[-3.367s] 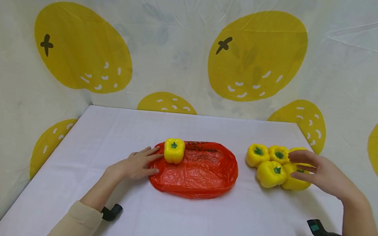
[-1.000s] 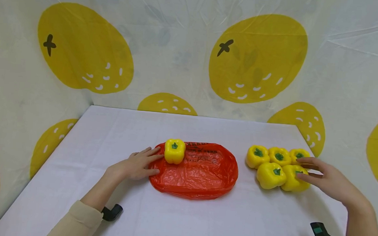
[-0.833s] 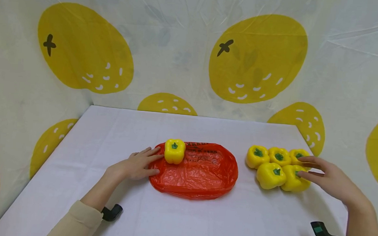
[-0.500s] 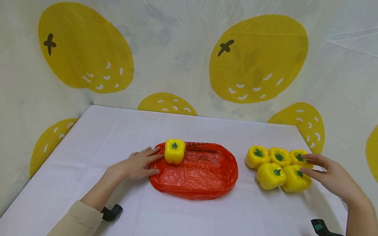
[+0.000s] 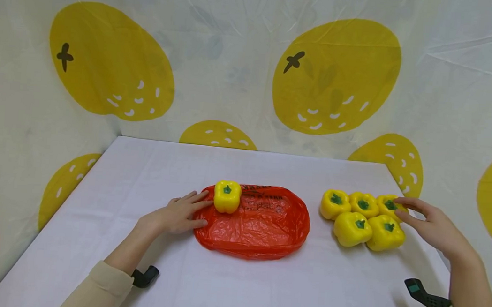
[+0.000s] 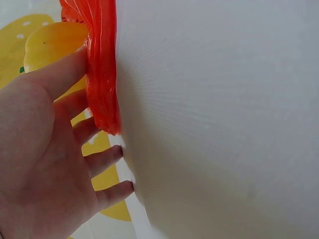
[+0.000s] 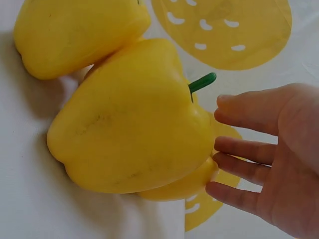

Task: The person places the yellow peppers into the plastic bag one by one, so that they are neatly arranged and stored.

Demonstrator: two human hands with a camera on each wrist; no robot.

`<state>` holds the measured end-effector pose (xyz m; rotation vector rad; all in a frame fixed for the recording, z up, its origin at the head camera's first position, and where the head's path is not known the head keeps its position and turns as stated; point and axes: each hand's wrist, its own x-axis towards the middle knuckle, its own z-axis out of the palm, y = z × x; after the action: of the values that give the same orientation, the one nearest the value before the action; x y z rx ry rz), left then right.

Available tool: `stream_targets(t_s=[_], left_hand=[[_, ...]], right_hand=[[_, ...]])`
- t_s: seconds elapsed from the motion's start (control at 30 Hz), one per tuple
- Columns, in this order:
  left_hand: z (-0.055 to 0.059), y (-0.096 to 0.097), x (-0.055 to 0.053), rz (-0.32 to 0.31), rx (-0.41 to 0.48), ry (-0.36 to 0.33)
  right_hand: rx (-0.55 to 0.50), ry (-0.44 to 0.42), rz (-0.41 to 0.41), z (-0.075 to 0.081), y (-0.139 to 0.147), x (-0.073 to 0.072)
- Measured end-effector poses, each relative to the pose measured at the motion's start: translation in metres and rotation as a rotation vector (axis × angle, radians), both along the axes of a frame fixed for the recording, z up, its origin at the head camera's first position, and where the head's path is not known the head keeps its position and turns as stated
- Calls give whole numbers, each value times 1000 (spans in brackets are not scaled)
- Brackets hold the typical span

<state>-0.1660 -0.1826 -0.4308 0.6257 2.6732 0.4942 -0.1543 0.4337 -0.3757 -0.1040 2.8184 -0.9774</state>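
Observation:
A red plastic bag [image 5: 262, 225] with dark print lies flat on the white table. One yellow bell pepper [image 5: 227, 197] with a green stem stands on its left back part. My left hand [image 5: 179, 213] rests at the bag's left end, fingers spread; its thumb and some fingertips meet the red plastic [image 6: 102, 69] in the left wrist view. Several yellow bell peppers [image 5: 352, 229] form a cluster on the right. My right hand [image 5: 440, 229] is beside the back right pepper [image 5: 386, 205], fingers slightly bent and thumb apart, gripping nothing. Whether its fingertips touch that pepper I cannot tell.
White cloth covers the table [image 5: 237, 289]. Behind and at the sides hangs a pale curtain [image 5: 231, 54] printed with big yellow fruit. A black wrist device [image 5: 145, 276] sits on the left wrist, another device [image 5: 425, 296] on the right.
My right hand has shifted slightly back and right, from over the front right pepper to the back right one, uncovering the front one's stem. My left hand, the bag and its pepper stay put.

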Motion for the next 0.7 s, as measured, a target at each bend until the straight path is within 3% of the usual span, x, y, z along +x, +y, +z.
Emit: stream_targets(t_s=[0.4, 0.7], left_hand=[[1, 1, 1, -1, -2, -3], [1, 0, 1, -2, 1, -5]], right_hand=[[44, -30, 40, -5, 9, -10], [10, -31, 60, -12, 13, -16]])
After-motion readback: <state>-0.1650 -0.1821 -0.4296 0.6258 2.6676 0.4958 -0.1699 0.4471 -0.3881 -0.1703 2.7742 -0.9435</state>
